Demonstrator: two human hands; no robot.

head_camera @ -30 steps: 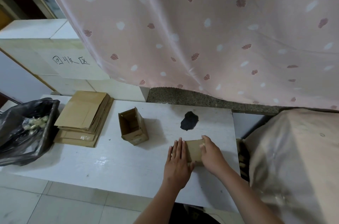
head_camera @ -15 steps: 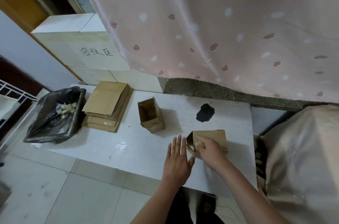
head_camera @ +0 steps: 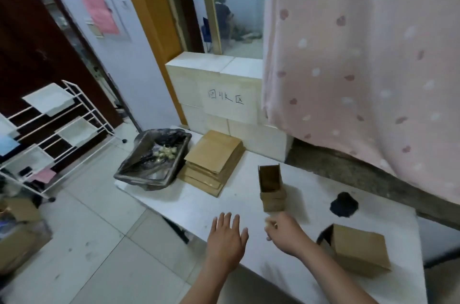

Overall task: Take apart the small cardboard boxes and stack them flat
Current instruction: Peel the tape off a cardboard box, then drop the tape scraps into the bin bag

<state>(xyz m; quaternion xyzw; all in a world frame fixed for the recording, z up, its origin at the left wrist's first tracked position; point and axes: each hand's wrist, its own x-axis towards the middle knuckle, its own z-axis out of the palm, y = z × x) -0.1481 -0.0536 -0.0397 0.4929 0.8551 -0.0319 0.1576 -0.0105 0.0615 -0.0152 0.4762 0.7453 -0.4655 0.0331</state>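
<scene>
Brown cardboard is sitting just to the right of my right hand (head_camera: 286, 235): a small box (head_camera: 356, 252) lying on its side on the white table (head_camera: 199, 201), its open mouth turned toward my wrist. Neither hand is touching it. My left hand (head_camera: 227, 240) is hovering flat over the near table edge, fingers straight and spread, holding nothing. My right hand is reaching forward with the fingers curling in; the frame is smeared there, so I cannot tell whether anything is pinched between them.

Just beyond my right fingertips an open box (head_camera: 271, 188) is standing on the table, flaps up, mouth tilting toward me. That is the one I am judging to be the step in hand. To do it well, I am thinking: take it by one side wall with the right, steady the far wall with the left, pop the bottom flaps loose, then press opposite corners together so it is folding along its own creases rather than buckling.

Farther ahead and to the left of my left hand, the flat stack (head_camera: 215, 161) is lying by the back of the table, beside a black-lined bin (head_camera: 154, 158). Each flattened piece should be landing square on it, edges matching, so the pile is not sliding.
</scene>
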